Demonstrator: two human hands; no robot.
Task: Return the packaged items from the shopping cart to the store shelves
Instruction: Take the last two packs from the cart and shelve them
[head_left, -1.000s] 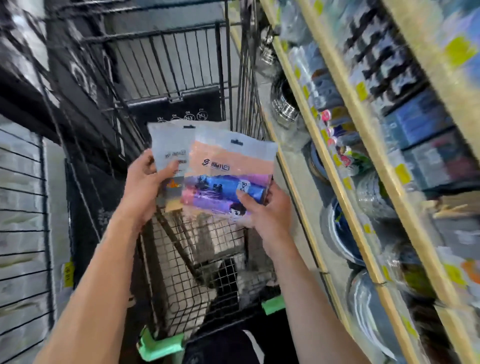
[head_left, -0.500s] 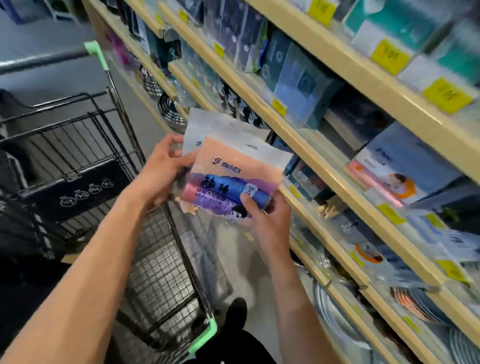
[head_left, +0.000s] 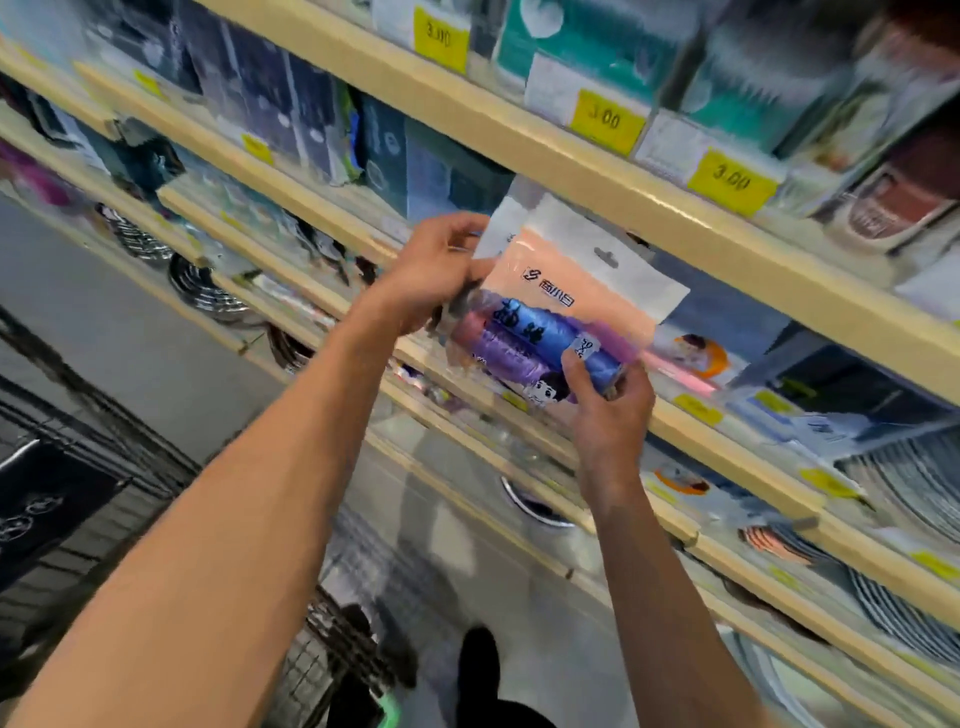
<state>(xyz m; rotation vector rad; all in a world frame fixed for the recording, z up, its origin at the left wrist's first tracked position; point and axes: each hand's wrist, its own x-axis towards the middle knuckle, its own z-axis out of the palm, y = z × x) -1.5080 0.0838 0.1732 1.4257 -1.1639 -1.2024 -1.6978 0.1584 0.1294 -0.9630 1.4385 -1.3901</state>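
- At the bottom edge a dark shoe stands on the grey floor, and the wire shopping cart shows only in part at the lower left, its basket cut off by the frame.
- Both bare forearms rise from the bottom corners toward the middle of the frame.
- The right hand is closed on the lower right corner of the front packet, thumb on its face; blue and purple rolls show through the clear plastic.
- The left hand pinches the left edge of the packets, fingers curled; a second packet sits behind the first, only its white top corner showing.
- The packets are held in the air, centre frame, before the wooden shelves.
- Yellow price tags read 3.00; the goods behind are blurred and hard to make out.
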